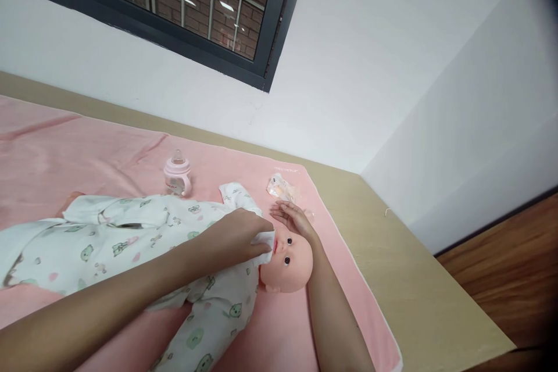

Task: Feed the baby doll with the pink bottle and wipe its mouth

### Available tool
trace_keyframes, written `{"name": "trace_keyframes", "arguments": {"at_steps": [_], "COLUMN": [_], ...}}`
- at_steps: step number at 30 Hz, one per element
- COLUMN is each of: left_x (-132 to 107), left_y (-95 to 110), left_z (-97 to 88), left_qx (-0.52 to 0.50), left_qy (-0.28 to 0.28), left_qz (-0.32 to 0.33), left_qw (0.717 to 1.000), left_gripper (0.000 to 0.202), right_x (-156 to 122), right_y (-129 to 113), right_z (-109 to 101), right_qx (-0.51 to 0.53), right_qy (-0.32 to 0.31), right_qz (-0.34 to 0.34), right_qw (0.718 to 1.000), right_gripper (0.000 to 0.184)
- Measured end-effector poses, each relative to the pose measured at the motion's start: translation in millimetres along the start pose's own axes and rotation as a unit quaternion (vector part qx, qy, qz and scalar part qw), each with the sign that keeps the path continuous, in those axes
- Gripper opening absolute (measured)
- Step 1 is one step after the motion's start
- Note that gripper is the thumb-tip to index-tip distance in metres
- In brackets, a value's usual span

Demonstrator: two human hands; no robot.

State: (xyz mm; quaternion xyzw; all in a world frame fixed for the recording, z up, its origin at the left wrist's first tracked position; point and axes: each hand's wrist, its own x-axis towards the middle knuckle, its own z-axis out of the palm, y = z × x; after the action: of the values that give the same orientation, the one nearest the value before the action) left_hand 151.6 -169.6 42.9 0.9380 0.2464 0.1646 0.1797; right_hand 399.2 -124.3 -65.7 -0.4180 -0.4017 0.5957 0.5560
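A baby doll [290, 264] in a white romper printed with green animals lies on its back on a pink blanket [78, 151], head to the right. My left hand [239, 235] is closed on a white wipe [265, 240] and presses it against the doll's face near the mouth. My right hand [294, 218] lies with fingers stretched flat along the top of the doll's head.
A pink baby bottle [177, 173] stands on the blanket behind the doll. A crumpled clear wrapper [281, 188] lies near the blanket's far right corner. The blanket covers a beige table [418, 279] set against a white wall under a dark-framed window; wooden floor shows right.
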Motion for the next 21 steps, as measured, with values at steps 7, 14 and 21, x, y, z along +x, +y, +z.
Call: {"name": "trace_keyframes", "arguments": {"at_steps": [7, 14, 21], "left_x": [0.2, 2.9, 5.5], "left_y": [-0.7, -3.1, -5.5], "left_z": [-1.0, -0.7, 0.3], "left_qx": [0.005, 0.032, 0.057], "left_qy": [0.0, 0.015, 0.02], "left_qz": [0.007, 0.005, 0.008], "left_qw": [1.0, 0.999, 0.998], "left_gripper": [0.019, 0.021, 0.019], "right_x": [-0.9, -1.5, 1.4], "right_y": [0.5, -0.4, 2.8], "right_z": [0.3, 2.2, -0.8], "right_qx": [-0.003, -0.003, -0.002], "right_qy": [-0.003, 0.001, 0.002], "right_qz": [-0.007, -0.006, -0.006], "right_qw": [1.0, 1.0, 1.0], "right_gripper": [0.034, 0.032, 0.031]}}
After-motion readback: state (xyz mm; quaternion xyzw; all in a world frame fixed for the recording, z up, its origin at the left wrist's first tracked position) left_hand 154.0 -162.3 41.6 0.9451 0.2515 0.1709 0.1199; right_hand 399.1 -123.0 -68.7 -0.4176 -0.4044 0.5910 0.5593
